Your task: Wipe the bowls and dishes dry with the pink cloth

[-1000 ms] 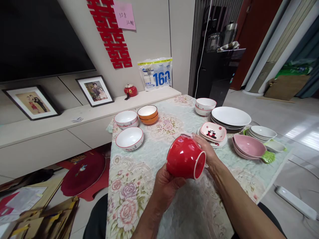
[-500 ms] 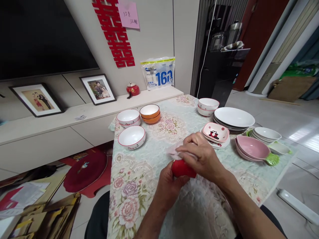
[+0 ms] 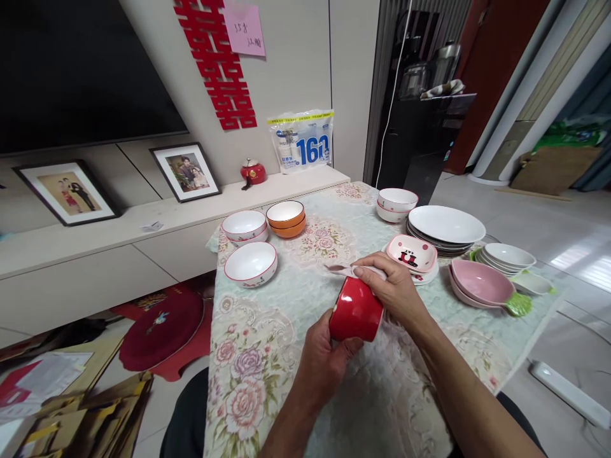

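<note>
Grips red bowl (image 3: 356, 312) in left hand (image 3: 322, 353) and partly hidden pale cloth (image 3: 340, 271) against it in right hand (image 3: 394, 289), apparently mid-wipe and unfinished, with white bowls (image 3: 251, 262) already on worktop (image 3: 296, 280).

The bowl (image 3: 358, 313) in the left fingers (image 3: 350, 347) is shiny red. The cloth (image 3: 340, 270) in the right fingers (image 3: 372, 278) is pale pink. Under them, the tablecloth (image 3: 303, 280) is pale green with pink and purple roses (image 3: 245, 407). Left of the fingers, white bowls (image 3: 251, 262) have red rims and two bowls (image 3: 287, 228) are orange. Right of the fingers, one dish (image 3: 482, 281) is pink with a green end (image 3: 519, 305).
</note>
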Demonstrator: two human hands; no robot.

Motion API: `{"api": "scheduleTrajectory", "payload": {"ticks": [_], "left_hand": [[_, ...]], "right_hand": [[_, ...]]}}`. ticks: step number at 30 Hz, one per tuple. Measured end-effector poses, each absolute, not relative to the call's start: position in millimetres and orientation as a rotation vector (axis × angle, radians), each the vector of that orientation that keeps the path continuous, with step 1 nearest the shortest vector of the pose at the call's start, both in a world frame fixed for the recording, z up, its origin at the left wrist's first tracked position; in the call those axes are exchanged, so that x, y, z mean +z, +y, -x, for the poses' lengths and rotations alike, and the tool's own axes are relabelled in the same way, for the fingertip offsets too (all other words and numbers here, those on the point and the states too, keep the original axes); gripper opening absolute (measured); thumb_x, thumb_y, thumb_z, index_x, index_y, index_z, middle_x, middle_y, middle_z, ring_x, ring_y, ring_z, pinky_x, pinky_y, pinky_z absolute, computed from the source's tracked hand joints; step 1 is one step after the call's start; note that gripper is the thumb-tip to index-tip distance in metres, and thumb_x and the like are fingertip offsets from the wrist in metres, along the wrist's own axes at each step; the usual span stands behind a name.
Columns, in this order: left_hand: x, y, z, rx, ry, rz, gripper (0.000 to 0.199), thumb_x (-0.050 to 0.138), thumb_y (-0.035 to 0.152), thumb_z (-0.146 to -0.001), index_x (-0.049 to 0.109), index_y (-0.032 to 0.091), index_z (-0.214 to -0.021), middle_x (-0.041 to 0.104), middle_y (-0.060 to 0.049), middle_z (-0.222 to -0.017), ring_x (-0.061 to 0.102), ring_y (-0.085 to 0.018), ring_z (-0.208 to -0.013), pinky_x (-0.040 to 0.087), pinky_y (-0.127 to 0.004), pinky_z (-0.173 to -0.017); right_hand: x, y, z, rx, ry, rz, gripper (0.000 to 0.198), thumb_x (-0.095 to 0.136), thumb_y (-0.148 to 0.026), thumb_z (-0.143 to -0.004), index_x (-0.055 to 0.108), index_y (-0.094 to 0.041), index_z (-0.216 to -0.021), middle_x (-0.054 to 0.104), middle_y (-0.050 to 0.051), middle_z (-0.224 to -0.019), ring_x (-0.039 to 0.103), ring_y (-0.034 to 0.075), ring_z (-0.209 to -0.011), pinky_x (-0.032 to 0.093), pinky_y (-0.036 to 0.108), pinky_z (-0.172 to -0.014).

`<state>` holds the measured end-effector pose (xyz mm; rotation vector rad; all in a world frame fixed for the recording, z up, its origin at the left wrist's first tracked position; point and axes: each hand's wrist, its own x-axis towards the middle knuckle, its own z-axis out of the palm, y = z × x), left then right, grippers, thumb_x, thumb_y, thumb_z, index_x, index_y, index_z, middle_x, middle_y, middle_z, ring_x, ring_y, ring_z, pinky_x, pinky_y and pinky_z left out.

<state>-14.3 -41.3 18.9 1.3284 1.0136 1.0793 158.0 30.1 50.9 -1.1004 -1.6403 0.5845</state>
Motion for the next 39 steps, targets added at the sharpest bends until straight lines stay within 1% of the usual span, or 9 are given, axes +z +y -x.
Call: {"api": "scheduleTrajectory", "payload": {"ticks": [6,8,11,17,23,26,29,32,39], "left_hand": [[14,-36,13,1.183,0.999,-1.279,0.024,0.075,0.033,-0.077,0.067,0.015,-0.091,0.067,-0.001,-0.081,0.053,-0.017,-0.073,0.044,-0.028,-0.070],[17,-34,12,1.205,0.984,-1.323,0.015,0.073,0.030,-0.077,0.068,0.015,-0.079,0.068,-0.002,-0.077,0.056,-0.018,-0.074,0.044,-0.028,-0.070],[22,-35,12,1.171,0.972,-1.356,0.021,0.070,0.029,-0.079,0.065,0.015,-0.064,0.066,-0.002,-0.069,0.056,-0.018,-0.069,0.043,-0.028,-0.065],[21,-40,14,1.175,1.036,-1.313,0.027,0.076,0.035,-0.077,0.068,0.015,-0.094,0.068,-0.002,-0.082,0.055,-0.017,-0.073,0.045,-0.027,-0.070],[12,-35,13,1.283,1.003,-1.089,0.032,0.080,0.034,-0.074,0.067,0.015,-0.097,0.073,-0.002,-0.087,0.060,-0.017,-0.077,0.048,-0.028,-0.074],[7,-33,12,1.375,1.001,-0.965,0.029,0.080,0.032,-0.072,0.066,0.016,-0.091,0.075,-0.004,-0.089,0.063,-0.019,-0.079,0.050,-0.031,-0.077],[6,-32,10,1.421,0.967,-0.915,0.029,0.079,0.028,-0.073,0.066,0.016,-0.097,0.075,-0.005,-0.098,0.065,-0.020,-0.085,0.051,-0.033,-0.081],[8,-35,9,1.405,0.973,-0.921,0.031,0.078,0.029,-0.075,0.066,0.017,-0.101,0.075,-0.003,-0.095,0.064,-0.019,-0.084,0.050,-0.031,-0.080],[14,-43,12,1.270,1.252,-1.446,0.019,0.074,0.032,-0.078,0.067,0.016,-0.085,0.066,-0.002,-0.077,0.057,-0.018,-0.073,0.044,-0.027,-0.069]], "right_hand": [[65,8,-139,0.304,-1.920,0.896,0.008,0.067,-0.025,-0.089,0.074,-0.023,-0.086,0.062,0.005,-0.087,0.055,0.022,-0.089,0.044,0.038,-0.080],[74,-2,-131,0.240,-2.077,0.844,0.010,0.069,-0.025,-0.088,0.073,-0.022,-0.080,0.062,0.005,-0.089,0.052,0.022,-0.088,0.041,0.039,-0.079],[76,-6,-128,0.195,-2.170,0.833,0.012,0.068,-0.026,-0.089,0.072,-0.022,-0.078,0.063,0.004,-0.090,0.051,0.022,-0.089,0.040,0.041,-0.079],[51,26,-151,0.366,-1.805,1.017,0.024,0.049,-0.023,-0.098,0.072,-0.023,-0.106,0.067,0.009,-0.107,0.060,0.023,-0.106,0.048,0.043,-0.093],[46,15,-137,0.273,-1.902,0.987,0.029,0.047,-0.021,-0.099,0.067,-0.021,-0.121,0.068,0.012,-0.125,0.061,0.023,-0.120,0.050,0.044,-0.103],[48,0,-117,0.104,-2.062,0.794,0.033,0.046,-0.012,-0.096,0.065,-0.018,-0.122,0.066,0.013,-0.131,0.056,0.025,-0.129,0.045,0.048,-0.110],[47,-4,-107,0.051,-2.139,0.684,0.033,0.047,-0.010,-0.093,0.065,-0.020,-0.119,0.068,0.010,-0.129,0.054,0.028,-0.130,0.041,0.054,-0.111],[43,5,-111,0.159,-1.999,0.783,0.034,0.044,-0.014,-0.095,0.065,-0.021,-0.120,0.066,0.011,-0.130,0.054,0.026,-0.129,0.042,0.051,-0.109],[35,30,-138,0.617,-1.524,1.116,0.033,0.043,-0.017,-0.092,0.070,-0.019,-0.111,0.072,0.009,-0.113,0.066,0.022,-0.107,0.052,0.039,-0.097]]}}
